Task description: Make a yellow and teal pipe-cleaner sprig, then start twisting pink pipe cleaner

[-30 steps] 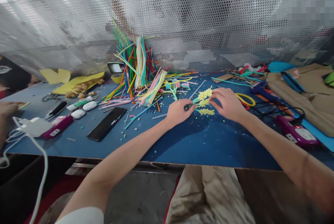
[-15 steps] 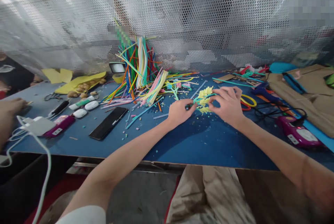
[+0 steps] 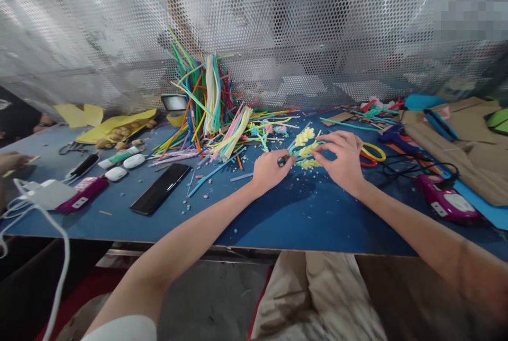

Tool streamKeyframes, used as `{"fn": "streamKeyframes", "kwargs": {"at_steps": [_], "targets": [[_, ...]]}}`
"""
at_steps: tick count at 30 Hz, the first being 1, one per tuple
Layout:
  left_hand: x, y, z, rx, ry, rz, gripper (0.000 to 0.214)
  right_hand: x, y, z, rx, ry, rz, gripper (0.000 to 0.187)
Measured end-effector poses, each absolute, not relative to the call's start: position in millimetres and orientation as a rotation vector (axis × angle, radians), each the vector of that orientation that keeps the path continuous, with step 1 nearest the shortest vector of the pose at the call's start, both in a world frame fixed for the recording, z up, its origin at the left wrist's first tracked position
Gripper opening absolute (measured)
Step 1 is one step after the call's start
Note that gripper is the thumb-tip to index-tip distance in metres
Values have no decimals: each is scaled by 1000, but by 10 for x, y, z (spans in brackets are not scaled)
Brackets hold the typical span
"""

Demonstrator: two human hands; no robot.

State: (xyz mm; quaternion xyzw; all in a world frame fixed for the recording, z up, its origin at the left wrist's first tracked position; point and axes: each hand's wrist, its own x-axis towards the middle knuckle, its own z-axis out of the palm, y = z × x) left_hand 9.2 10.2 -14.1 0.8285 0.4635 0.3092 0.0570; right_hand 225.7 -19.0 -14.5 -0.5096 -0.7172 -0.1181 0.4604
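My left hand (image 3: 272,169) is closed around the green stems of a pipe-cleaner flower (image 3: 305,137), just above the blue table. Several fluffy yellow clusters fan out to the right from these stems. At the right side of the flower, my right hand (image 3: 342,158) pinches the middle yellow cluster between thumb and fingers. The exact pinch point is partly hidden by the fingers. Behind my left hand lies a small green, pink and blue pipe-cleaner piece (image 3: 265,140). Tiny fuzzy clippings are scattered around both hands.
A big bunch of colored pipe cleaners (image 3: 212,95) stands against the perforated metal screen (image 3: 317,23). On the left are a black phone (image 3: 161,188), a purple power strip (image 3: 83,194) and another person's hand (image 3: 14,162). Yellow-handled scissors (image 3: 373,152) and another purple power strip (image 3: 448,198) lie right.
The yellow clusters now stand farther apart, and my right fingers have shifted slightly on them. The whole view has slid a little; the other person's hand sits farther left.
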Motion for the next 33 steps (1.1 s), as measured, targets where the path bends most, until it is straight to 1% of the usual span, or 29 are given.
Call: {"fn": "streamKeyframes", "kwargs": {"at_steps": [3, 6, 10, 21, 24, 27, 33], "targets": [[87, 110, -141, 2503, 1405, 972, 42, 2285, -177, -118, -1214, -1702, -171, 16], [83, 109, -129, 2509, 1371, 995, 43, 2338, -149, -104, -1139, -1639, -88, 14], [79, 104, -114, 2506, 1331, 1018, 45, 2389, -99, -129, -1086, -1709, 14, 10], [93, 88, -143, 2362, 1236, 1028, 49, 2379, -96, -153, -1091, -1698, -34, 10], [87, 92, -152, 2331, 1235, 1045, 50, 2358, -125, -142, -1096, -1687, 27, 13], [72, 124, -153, 2325, 1255, 1063, 51, 2357, -140, -122, -1088, -1698, 122, 11], [53, 178, -142, 2327, 1237, 1111, 45, 2447, -103, -86, -1068, -1783, 175, 14]]}}
